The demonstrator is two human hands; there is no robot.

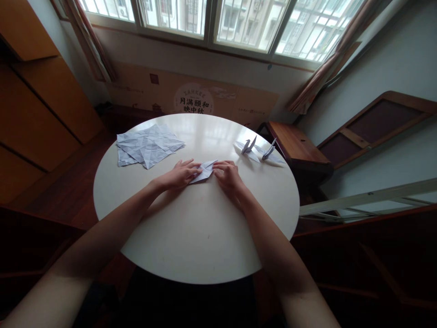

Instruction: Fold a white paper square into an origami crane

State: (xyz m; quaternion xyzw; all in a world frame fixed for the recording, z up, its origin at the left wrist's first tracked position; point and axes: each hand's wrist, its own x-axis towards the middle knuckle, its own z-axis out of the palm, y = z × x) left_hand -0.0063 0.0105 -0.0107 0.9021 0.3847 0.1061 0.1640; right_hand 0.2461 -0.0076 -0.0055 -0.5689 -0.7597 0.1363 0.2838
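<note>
A folded piece of white paper lies on the round white table, between my two hands. My left hand rests on its left end, fingers stretched out and pressing it to the tabletop. At the paper's right corner, my right hand has its thumb and fingers pinched on the edge. Two folded paper cranes, one beside the other, stand to the right behind my right hand. A stack of creased white paper sheets spreads over the table's far left.
Beyond the table, a printed cardboard panel leans under the barred windows. A wooden stool or small desk stands at the back right. Orange-brown cabinets line the left side. A pale rail runs along the right.
</note>
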